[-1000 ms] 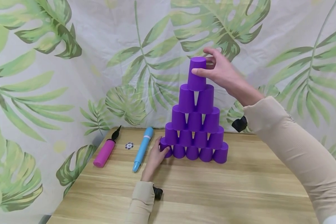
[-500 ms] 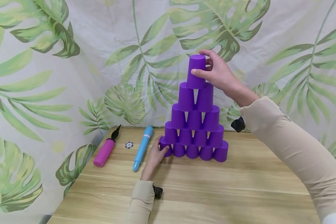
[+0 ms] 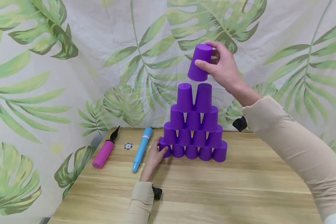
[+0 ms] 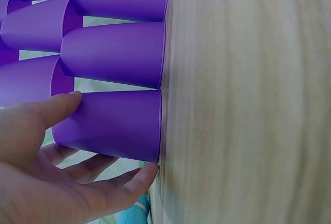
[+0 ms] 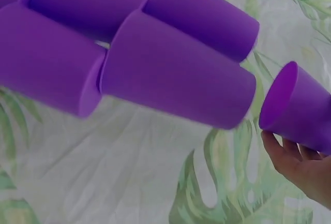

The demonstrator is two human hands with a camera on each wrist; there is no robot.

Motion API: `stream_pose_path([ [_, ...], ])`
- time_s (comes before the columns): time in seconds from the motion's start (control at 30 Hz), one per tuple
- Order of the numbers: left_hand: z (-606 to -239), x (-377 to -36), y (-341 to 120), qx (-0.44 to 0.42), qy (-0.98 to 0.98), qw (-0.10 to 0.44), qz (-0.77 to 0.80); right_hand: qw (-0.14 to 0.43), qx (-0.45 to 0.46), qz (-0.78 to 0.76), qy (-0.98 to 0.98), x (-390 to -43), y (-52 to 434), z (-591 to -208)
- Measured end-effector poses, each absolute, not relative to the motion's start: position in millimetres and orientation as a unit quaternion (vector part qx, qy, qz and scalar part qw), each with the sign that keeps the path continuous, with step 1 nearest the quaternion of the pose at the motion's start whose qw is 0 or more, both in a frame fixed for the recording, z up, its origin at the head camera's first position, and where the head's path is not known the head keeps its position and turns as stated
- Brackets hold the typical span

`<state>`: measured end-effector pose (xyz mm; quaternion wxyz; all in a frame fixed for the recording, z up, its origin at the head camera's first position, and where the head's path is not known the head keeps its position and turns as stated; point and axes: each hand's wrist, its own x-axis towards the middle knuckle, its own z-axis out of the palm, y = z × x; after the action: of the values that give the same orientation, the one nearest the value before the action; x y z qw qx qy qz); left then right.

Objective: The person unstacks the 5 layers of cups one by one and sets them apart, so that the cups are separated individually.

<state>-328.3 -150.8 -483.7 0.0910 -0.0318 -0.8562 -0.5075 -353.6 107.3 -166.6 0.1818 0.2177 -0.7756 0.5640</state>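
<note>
Draped indoor spot (room type unclear): leaf-print cloth (image 3: 92, 46), wood-grain table (image 3: 226, 193).

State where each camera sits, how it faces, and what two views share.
Head: on the head, facing forward and down at the purple cup pyramid; left hand, right hand and sleeves show.
Left wrist: on that wrist, facing the pyramid's bottom-left end cup; left hand shows.
Right wrist: on that wrist, facing the upper cups; part of the right hand shows.
Head and right wrist share the raised cup.
</note>
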Motion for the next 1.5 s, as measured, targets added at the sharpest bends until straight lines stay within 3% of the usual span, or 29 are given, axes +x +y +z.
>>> stream_pose_path([
  [0.23,-485,-332,-148,-0.030,-0.856,0.081,-0.509,0.273,0.195,0.552,-0.764,-351,143,-166],
  [0.43,-483,-333,-152,-0.038,-0.858,0.073,-0.507,0.299,0.121,0.544,-0.775,-354,198,-193],
  [0.77,-484,-333,-151,-0.043,-0.855,0.067,-0.512,0.272,-0.060,0.527,-0.802,-340,304,-301],
  [1.07,-485,-331,-153,-0.051,-0.856,0.069,-0.510,0.227,-0.152,0.478,-0.835,-332,364,-412],
  [1.3,-489,-330,-153,-0.047,-0.859,0.070,-0.505,0.190,-0.187,0.475,-0.839,-334,382,-455],
  [1.5,-487,-330,-153,-0.047,-0.857,0.076,-0.507,0.222,-0.180,0.473,-0.833,-340,385,-472],
])
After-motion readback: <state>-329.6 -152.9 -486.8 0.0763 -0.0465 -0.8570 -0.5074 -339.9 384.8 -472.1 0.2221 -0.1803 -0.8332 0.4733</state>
